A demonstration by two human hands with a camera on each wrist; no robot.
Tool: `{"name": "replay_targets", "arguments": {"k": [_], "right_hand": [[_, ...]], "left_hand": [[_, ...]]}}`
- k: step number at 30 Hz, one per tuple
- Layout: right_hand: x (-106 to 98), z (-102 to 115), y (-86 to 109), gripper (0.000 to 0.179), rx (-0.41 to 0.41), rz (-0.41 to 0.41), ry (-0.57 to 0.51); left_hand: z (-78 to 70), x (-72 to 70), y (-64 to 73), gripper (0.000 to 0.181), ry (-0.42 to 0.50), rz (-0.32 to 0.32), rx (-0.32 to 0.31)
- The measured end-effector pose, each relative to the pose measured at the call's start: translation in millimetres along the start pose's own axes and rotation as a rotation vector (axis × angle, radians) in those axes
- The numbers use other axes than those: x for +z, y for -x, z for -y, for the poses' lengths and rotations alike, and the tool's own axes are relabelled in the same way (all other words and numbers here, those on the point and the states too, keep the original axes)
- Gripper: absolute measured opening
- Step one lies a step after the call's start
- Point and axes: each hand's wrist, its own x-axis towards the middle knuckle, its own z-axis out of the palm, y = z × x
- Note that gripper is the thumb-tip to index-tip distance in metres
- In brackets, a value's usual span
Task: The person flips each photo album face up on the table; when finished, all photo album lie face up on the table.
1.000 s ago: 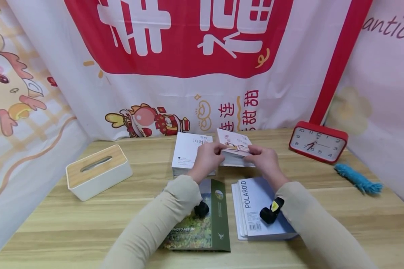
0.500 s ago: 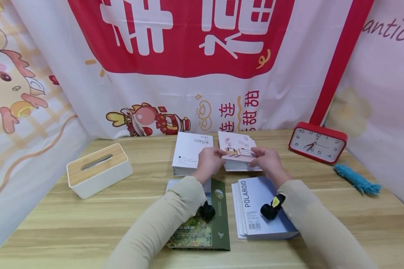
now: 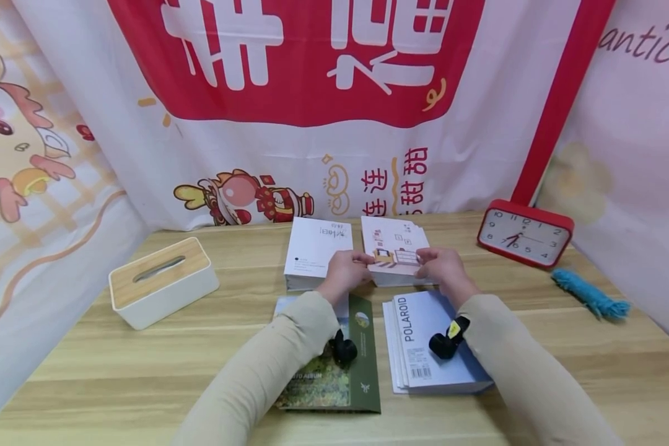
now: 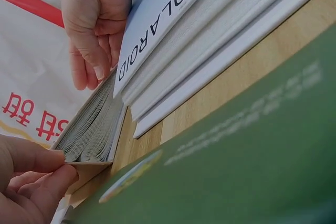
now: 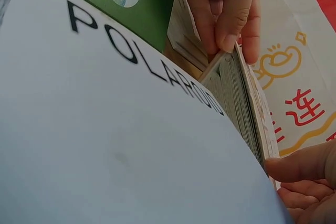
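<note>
Wood-grain desk [image 3: 89, 384], printed curtain [image 3: 290, 62] behind. Near far edge: pink album [image 3: 393, 238], clamped at near corners in left grip [image 3: 344, 271] and right grip [image 3: 445, 267]. Could skew into white album [image 3: 313, 251] if pushed unevenly. Page edges facing desk's near edge; long axis apparently near-to-far, foreshortening permitting.

On tbl [image 3: 117, 378], I see via head cam: bk A [image 3: 396, 244] rear ctr, bk B [image 3: 314, 251] just L of it; POLAROID stack [image 3: 420, 325] before A, photo album [image 3: 363, 368] before B (2x2, roughly); tissue box [image 3: 167, 291] well L, clock [image 3: 525, 236] back R.
</note>
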Motion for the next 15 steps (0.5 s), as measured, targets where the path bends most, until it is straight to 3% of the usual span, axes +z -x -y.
{"name": "replay_targets", "arguments": {"k": [4, 10, 15], "right_hand": [[1.8, 1.3, 0.1, 0.055, 0.0, 0.012, 0.01], [3.2, 2.6, 1.8, 0.055, -0.007, 0.032, 0.037], [0.4, 5.3, 5.6, 0.054, -0.017, 0.053, 0.075]], "left_hand": [[0.8, -3.4, 0.1, 0.029, -0.027, 0.001, 0.005], [-3.6, -9.9, 5.9, 0.03, -0.163, 0.049, 0.055], [-11.7, -18.5, 14.6, 0.036, -0.172, 0.096, 0.097]]}}
